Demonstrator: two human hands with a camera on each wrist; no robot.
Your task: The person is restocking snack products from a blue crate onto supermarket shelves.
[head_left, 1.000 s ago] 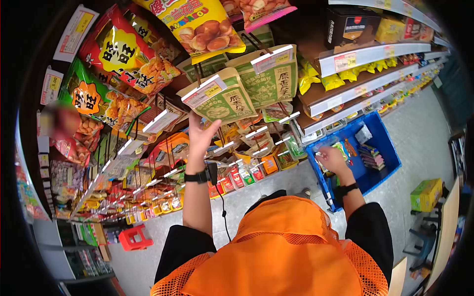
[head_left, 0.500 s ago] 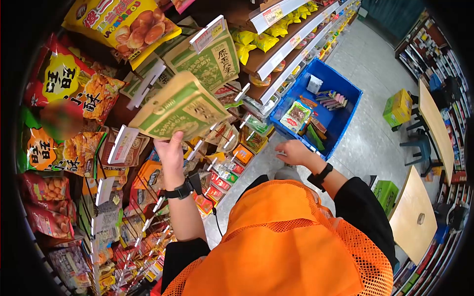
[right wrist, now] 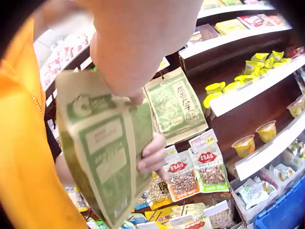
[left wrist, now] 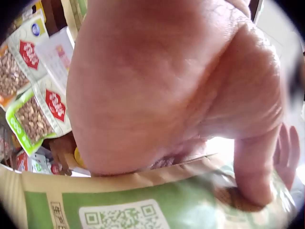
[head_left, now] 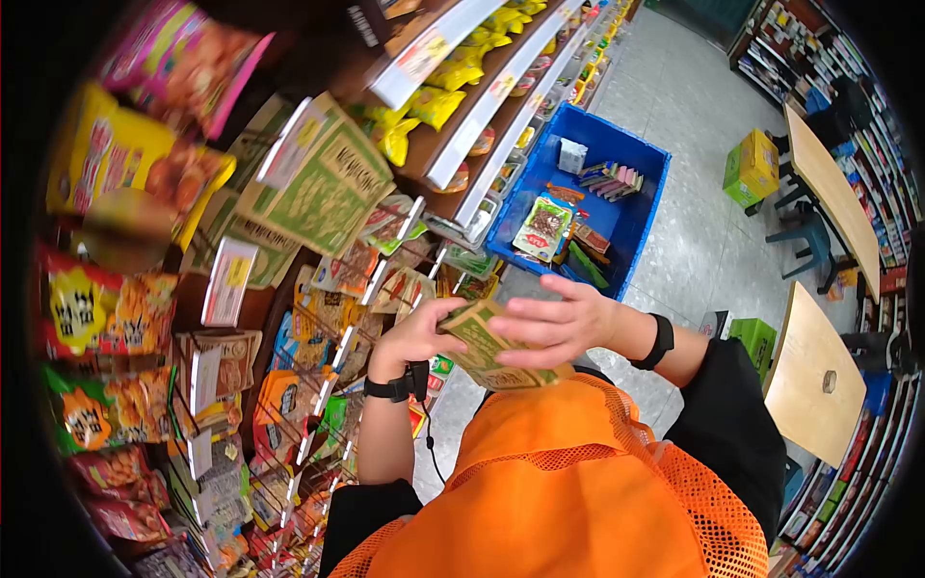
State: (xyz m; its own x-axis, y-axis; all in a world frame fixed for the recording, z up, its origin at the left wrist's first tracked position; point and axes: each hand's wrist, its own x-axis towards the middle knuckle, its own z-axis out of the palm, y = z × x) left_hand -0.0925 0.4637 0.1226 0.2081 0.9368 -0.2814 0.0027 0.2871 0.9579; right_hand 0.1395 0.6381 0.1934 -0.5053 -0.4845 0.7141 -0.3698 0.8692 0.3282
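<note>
In the head view, my left hand [head_left: 416, 339] grips a green and kraft-brown bag of melon seeds [head_left: 489, 358] in front of the orange vest. The left wrist view shows the thumb [left wrist: 255, 179] pressed on the face of the bag [left wrist: 190, 195], near a printed QR code. My right hand [head_left: 570, 323] reaches in from the other side, its fingers stretched across the bag. The right wrist view shows the bag [right wrist: 102, 138] tilted between vest and shelf, with left-hand fingers at its edge. More bags of the same kind [head_left: 323, 183] hang on the rack.
A blue crate [head_left: 647, 226] on the floor holds several snack packets. Hanging snack bags [head_left: 111, 313] and price tags line the left. Shelves with yellow packets [head_left: 438, 104] run along the back. Wooden tables [head_left: 814, 376] and a green box [head_left: 752, 342] stand at the right.
The left hand took the bag of melon seeds off the rack and brought it in front of the body. My right hand came up from near the crate to the bag.
</note>
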